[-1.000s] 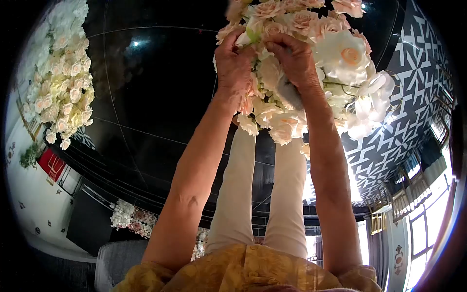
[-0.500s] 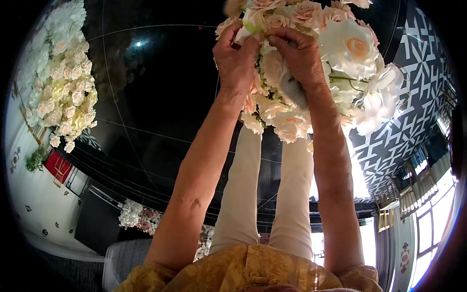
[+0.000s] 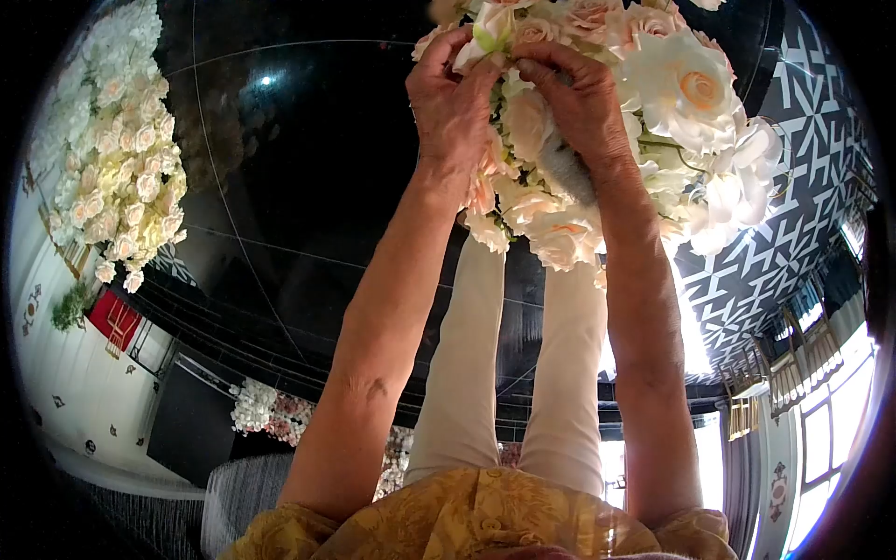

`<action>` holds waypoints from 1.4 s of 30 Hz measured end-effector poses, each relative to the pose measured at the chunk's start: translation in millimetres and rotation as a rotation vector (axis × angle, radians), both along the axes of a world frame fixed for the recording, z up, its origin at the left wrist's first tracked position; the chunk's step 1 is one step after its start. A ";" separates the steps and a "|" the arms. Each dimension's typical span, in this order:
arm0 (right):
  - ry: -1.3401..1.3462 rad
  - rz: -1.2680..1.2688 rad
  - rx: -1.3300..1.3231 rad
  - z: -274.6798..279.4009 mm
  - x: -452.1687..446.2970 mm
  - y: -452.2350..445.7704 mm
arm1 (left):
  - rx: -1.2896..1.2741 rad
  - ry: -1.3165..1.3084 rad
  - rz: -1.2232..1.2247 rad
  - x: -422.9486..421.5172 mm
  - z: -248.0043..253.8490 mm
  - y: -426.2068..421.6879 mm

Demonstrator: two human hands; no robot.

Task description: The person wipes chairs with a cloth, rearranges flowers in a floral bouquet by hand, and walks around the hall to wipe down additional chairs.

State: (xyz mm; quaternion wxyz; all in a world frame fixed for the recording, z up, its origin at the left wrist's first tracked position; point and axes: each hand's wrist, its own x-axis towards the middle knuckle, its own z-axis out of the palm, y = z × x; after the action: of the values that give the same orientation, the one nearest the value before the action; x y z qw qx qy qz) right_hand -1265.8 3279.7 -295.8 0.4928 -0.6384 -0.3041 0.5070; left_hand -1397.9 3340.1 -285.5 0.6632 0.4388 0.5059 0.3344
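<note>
A large cluster of artificial flowers (image 3: 560,229), in white, cream and pale pink, fills the upper middle of the head view. At its left side my left hand (image 3: 455,107) pinches a white rose (image 3: 488,35) with a green base. My right hand (image 3: 579,98) has its fingertips closed close beside the same rose's base; what they pinch is too small to make out. A grey fuzzy patch (image 3: 565,173) shows among the blooms under my right wrist. A big white rose (image 3: 686,89) lies right of my right hand.
Another tall bank of roses (image 3: 135,177) stands at the left over a glossy black floor (image 3: 289,168). A black and white patterned surface (image 3: 747,271) is on the right, with gold chairs (image 3: 744,415) and bright windows beyond. A grey chair back (image 3: 238,495) is at lower left.
The flower cluster has shifted slightly right and up in view. Both hands stay together at the white rose, and its green base now shows more clearly above the fingers.
</note>
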 end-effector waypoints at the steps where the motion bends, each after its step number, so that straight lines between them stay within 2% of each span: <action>1: -0.022 -0.006 -0.035 0.0 -0.7 -0.4 | 0.000 -0.010 0.009 0.4 1.3 -0.2; 6: -0.065 -0.012 -0.033 -6.7 -1.5 -2.0 | 0.072 0.050 -0.020 -0.8 -0.1 1.1; 8: -0.025 -0.029 -0.037 -8.8 -2.2 -3.0 | 0.214 0.115 -0.045 -0.9 -4.6 1.5; 11: -0.018 -0.024 0.016 -7.1 -2.4 -2.2 | 0.284 0.098 -0.077 -2.1 -8.5 3.4; 15: -0.082 -0.021 -0.047 -4.6 0.1 -2.4 | 0.317 0.161 -0.096 -0.1 -2.0 4.4; 24: -0.017 -0.046 0.030 -5.0 -2.2 -1.5 | 0.301 0.191 -0.114 -0.2 -2.9 3.8; 26: 0.004 -0.061 -0.036 -1.4 -2.3 -2.0 | 0.482 0.247 -0.063 6.4 -0.8 0.7; 33: 0.065 -0.113 -0.001 -4.4 -5.3 -3.4 | 0.625 0.424 -0.089 17.5 20.9 2.7; 35: -0.074 -0.107 -0.036 -6.3 -5.3 -4.0 | 0.765 0.436 -0.105 18.2 16.0 2.3; 38: -0.045 -0.116 -0.031 -9.1 -6.5 -5.0 | 0.834 0.439 -0.138 17.6 13.6 3.1; 42: -0.016 -0.116 -0.061 -7.9 -4.5 -5.6 | 0.799 0.435 -0.094 19.4 10.3 -0.4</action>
State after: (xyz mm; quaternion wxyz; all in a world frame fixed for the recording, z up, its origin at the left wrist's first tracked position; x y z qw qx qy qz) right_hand -1270.2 3274.1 -303.7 0.4992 -0.6739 -0.2550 0.4813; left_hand -1378.5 3339.7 -275.2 0.3346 0.7426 0.4443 0.3729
